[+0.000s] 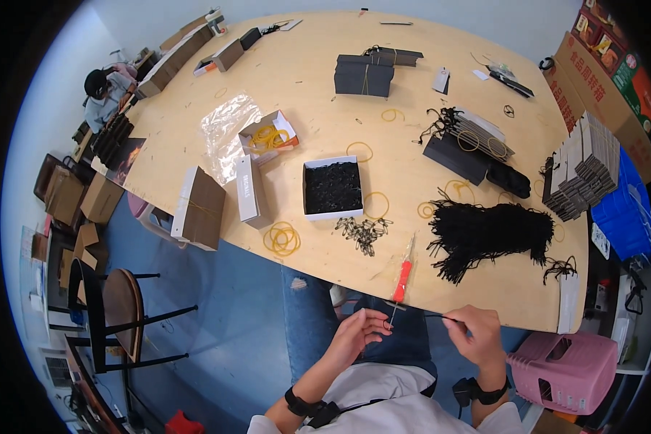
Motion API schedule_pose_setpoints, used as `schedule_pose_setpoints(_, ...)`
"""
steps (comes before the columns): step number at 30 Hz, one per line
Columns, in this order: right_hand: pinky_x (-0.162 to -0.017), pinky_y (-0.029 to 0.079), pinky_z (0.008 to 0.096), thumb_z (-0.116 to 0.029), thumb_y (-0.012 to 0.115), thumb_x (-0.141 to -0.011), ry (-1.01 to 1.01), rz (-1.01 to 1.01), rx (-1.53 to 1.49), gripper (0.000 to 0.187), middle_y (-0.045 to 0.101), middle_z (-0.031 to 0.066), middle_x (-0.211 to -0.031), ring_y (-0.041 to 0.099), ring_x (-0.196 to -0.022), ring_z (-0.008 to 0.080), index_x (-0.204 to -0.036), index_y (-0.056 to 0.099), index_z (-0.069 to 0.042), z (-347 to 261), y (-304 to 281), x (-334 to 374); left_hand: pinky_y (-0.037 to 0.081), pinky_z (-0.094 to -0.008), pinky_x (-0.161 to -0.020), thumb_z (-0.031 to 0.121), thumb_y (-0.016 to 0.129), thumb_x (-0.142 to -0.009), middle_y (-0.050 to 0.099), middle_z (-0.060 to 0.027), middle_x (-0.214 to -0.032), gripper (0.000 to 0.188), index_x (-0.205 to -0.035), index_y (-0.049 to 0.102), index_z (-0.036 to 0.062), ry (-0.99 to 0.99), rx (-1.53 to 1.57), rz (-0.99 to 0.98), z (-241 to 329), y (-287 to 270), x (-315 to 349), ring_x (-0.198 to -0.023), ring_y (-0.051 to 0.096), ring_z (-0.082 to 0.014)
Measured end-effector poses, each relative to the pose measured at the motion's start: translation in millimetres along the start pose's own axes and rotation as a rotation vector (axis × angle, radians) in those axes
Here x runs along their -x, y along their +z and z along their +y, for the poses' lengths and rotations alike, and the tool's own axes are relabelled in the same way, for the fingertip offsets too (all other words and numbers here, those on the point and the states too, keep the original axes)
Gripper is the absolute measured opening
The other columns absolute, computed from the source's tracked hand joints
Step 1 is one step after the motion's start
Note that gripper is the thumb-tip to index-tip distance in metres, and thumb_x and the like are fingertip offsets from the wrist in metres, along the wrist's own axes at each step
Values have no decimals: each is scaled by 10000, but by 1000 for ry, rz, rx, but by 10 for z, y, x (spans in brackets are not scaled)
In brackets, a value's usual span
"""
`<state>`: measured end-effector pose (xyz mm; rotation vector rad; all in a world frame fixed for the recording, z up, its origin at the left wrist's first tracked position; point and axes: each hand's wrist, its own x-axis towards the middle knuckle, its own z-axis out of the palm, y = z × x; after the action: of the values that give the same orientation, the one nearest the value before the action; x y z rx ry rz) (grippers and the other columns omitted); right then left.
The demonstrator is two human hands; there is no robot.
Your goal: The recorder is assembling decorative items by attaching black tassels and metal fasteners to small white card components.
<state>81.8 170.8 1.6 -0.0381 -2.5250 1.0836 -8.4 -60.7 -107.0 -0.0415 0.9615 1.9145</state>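
Above my lap, just off the table's front edge, my left hand point(362, 331) is closed in a pinch on something thin by its fingertips, too small to make out. My right hand point(477, 334) pinches a thin black cord point(434, 315) that points toward the left hand. A tool with a red handle point(403, 281) and a thin pointed end lies at the table edge before them. Left of it is a heap of small safety pins point(364, 234). A white box point(333, 189) holds small black pieces. To the right spreads a bundle of black cords point(493, 230).
Yellow rubber bands point(282, 239) lie about the table point(311, 278). Grey card stacks point(586, 166) stand at the right edge, near a blue bin point(628, 217) and pink plastic container point(568, 370). A chair point(123, 315) stands left. Another person point(108, 98) works at far left.
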Motion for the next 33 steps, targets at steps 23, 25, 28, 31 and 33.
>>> schedule_pose_setpoints(23, -524, 450, 251, -59, 732, -827, 462, -87, -394, 111, 678, 83, -743, 596, -566, 120, -937, 746, -45, 1013, 1204, 1099, 444, -353, -742, -6, 713, -722, 637, -49, -908, 206, -898, 659, 85, 927, -1434, 143, 316, 350, 14, -853, 598, -253)
schedule_pose_setpoints(25, -525, 450, 250, -50, 723, -833, 411, -89, -398, 106, 676, 81, -740, 596, -572, 113, -936, 747, -43, 1030, 1219, 1090, 436, -350, -752, -10, 711, -714, 638, -43, -910, 208, -891, 661, 88, 935, -1442, 136, 283, 298, 81, -857, 596, -243)
schedule_pose_setpoints(28, -534, 455, 250, -31, 715, -830, 444, -87, -493, 115, 672, 81, -744, 600, -579, 121, -940, 746, -37, 1003, 1207, 1069, 424, -348, -766, -9, 700, -715, 633, -32, -908, 223, -907, 660, 95, 948, -1528, 88, 264, 248, 131, -870, 592, -224)
schedule_pose_setpoints(31, -558, 470, 231, 21, 678, -841, 462, -106, -548, 129, 681, 95, -802, 608, -610, 115, -951, 742, -7, 879, 1131, 1005, 418, -355, -781, -21, 671, -743, 630, -36, -909, 223, -936, 655, 88, 862, -1636, 0, 162, 143, 155, -893, 586, -231)
schedule_pose_setpoints(33, -557, 468, 234, 17, 703, -818, 338, -81, -489, 148, 677, 93, -792, 612, -605, 132, -959, 740, -12, 753, 1041, 917, 417, -363, -792, -38, 650, -762, 632, -46, -914, 212, -941, 650, 77, 770, -1661, -49, 36, 53, 158, -909, 582, -247)
